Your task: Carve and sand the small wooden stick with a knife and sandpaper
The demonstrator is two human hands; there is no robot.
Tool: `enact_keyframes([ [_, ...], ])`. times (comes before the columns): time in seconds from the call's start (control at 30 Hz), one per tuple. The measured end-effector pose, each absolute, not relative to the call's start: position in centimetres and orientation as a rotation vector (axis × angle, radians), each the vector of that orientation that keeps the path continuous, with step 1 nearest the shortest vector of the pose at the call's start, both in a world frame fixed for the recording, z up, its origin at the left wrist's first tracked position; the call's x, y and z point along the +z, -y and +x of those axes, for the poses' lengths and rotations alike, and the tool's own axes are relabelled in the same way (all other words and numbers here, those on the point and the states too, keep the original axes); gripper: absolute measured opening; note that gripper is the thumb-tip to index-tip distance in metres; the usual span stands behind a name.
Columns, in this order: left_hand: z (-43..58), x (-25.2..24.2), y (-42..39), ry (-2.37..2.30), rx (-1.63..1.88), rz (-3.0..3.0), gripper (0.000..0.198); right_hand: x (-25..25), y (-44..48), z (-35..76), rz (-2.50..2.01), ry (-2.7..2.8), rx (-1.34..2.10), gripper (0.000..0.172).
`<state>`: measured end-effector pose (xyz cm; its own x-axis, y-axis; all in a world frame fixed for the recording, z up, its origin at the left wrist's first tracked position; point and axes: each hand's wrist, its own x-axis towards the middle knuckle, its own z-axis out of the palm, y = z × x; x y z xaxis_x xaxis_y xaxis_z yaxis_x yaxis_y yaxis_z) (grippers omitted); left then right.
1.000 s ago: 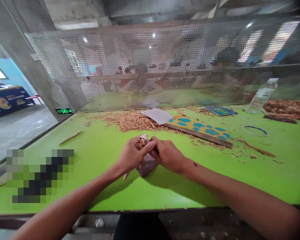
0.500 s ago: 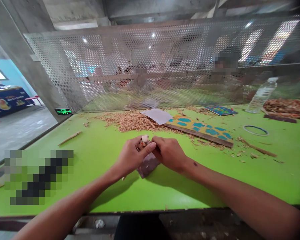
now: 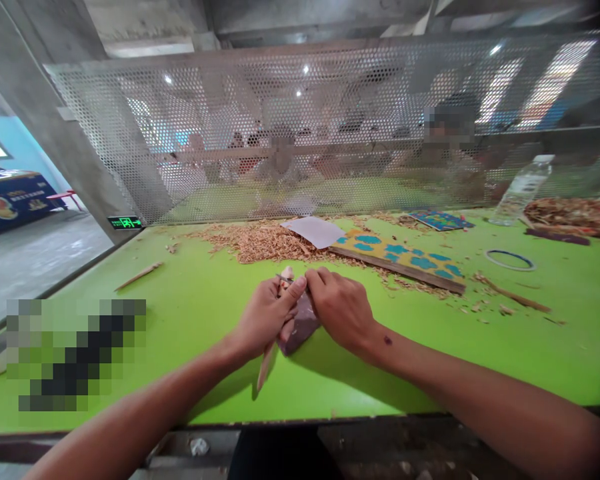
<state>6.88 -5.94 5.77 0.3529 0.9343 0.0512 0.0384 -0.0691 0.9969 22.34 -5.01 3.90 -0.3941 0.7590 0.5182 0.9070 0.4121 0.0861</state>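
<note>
Wooden stick now protrudes further.

Wooden stick partly hidden by the left hand

Desk open between right hand and painted board; wood shavings obstruct ahead, mesh screen bars far edge.

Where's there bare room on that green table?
The green table is bare between the left hand and the left-side stick, and between the right forearm and the curved stick. Crowded farther back: shavings, paper, painted board.
</note>
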Motion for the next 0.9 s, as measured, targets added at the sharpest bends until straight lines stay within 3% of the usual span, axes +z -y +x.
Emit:
enact_keyframes([
  [0.23,6.8,5.7,5.9,-0.862,0.929,1.341,0.059,3.9,4.9,22.3,-1.420,2.236,-0.551,0.028],
  [0.53,6.6,6.2,5.8,-1.183,1.050,1.603,0.052,4.2,4.5,22.7,-1.427,2.350,-0.437,0.020],
  [0.9,7.1,5.2,5.6,-0.876,0.912,1.190,0.058,3.8,5.3,21.7,-1.614,2.278,-0.634,0.029],
])
